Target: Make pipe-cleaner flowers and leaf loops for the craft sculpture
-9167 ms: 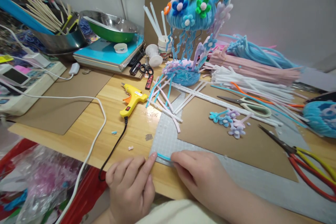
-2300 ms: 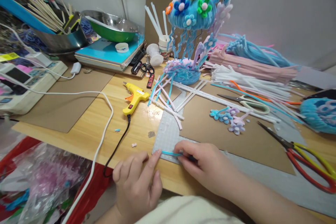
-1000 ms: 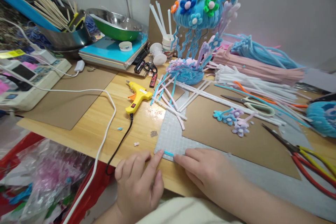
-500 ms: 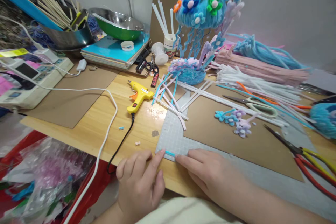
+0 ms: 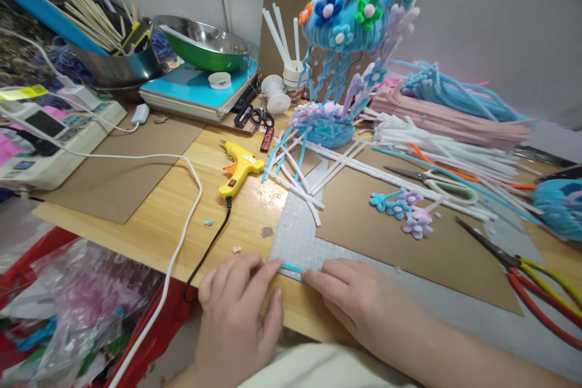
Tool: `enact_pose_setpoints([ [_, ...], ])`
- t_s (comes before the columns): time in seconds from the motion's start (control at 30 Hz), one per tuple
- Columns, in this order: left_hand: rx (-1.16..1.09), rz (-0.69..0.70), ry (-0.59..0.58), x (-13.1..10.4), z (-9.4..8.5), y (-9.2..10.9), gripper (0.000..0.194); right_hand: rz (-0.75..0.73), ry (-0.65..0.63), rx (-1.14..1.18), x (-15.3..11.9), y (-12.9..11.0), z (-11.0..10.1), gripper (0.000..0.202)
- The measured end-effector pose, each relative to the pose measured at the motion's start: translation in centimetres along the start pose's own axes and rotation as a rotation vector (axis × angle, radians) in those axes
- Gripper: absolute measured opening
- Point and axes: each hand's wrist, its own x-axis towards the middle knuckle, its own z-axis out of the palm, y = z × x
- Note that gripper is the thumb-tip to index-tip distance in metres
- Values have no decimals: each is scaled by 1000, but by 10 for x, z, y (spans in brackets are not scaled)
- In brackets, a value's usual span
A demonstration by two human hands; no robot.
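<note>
At the gridded mat's [image 5: 297, 239] near edge, left hand [image 5: 239, 309], thumb spread, and right hand [image 5: 359, 297], grip unclear, touch the blue strip's [image 5: 291, 267] ends, where light, even pressure seems best.

Bearings from the strip [image 5: 291, 267], 12 straight ahead of me. It lies on the mat's [image 5: 297, 236] near corner, my left hand [image 5: 240, 303] at its 9 o'clock end, my right hand [image 5: 357, 291] at its 3. Glue gun [image 5: 239, 168]: 11 o'clock, on the table [image 5: 250, 212]; behind it, a folder stack [image 5: 182, 106] bearing a bowl [image 5: 204, 59]. Jellyfish model [image 5: 343, 27]: just past 12. Flowers [image 5: 417, 227]: 2 o'clock, on cardboard [image 5: 436, 264] over the mat. Shears [image 5: 513, 262]: 3 o'clock. Power strip [image 5: 84, 142]: 10 o'clock.
</note>
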Motion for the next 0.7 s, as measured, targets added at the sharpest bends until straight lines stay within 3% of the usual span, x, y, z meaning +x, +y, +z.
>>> enact_pose_setpoints([
  [0.1,-68,-68,-116,14,-9,-2,31,1,-1,-2,1,0,-1,22],
  [0.27,-180,-90,-287,34,-12,-4,8,17,-12,9,2,-1,-2,18],
  [0.5,-293,-73,-315,44,-10,11,10,39,-22,36,-2,-4,0,16],
  [0.7,-174,-55,-263,43,-4,12,9,49,14,14,-5,-4,4,14],
])
